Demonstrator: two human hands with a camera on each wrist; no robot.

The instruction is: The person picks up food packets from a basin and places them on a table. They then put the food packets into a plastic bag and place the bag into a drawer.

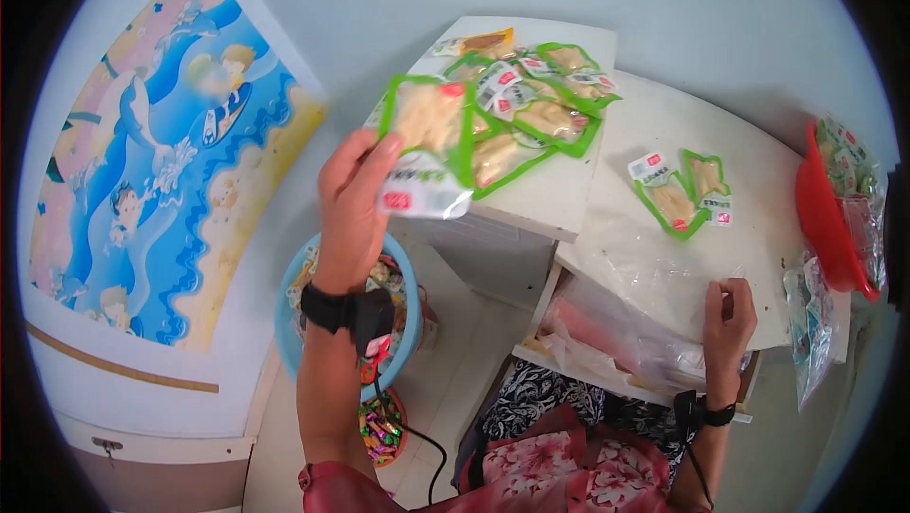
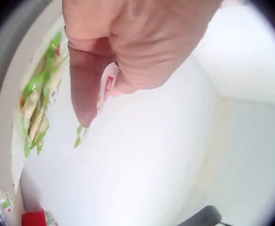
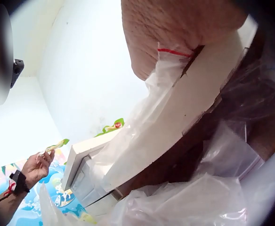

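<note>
A green-edged clear packet of pale food (image 1: 431,124) is pinched between thumb and fingers of the left hand (image 1: 355,195), raised in front of the pile of similar packets (image 1: 555,119). The left wrist view shows that hand (image 2: 142,42) with the packet (image 2: 108,82) edge-on. At the desk's front edge, the right hand (image 1: 730,323) has curled fingers; in the right wrist view this hand (image 3: 184,28) grips a clear plastic bag (image 3: 151,99) with a red line near its top. Two packets (image 1: 671,204) (image 1: 707,177) lie on the lower desk surface.
Below the desk top, an open drawer (image 1: 559,361) holds plastic bags. A red basin (image 1: 823,219) with packets stands at the right. A blue tub (image 1: 282,309) and a smaller container of wrapped items (image 1: 384,430) are on the floor at left.
</note>
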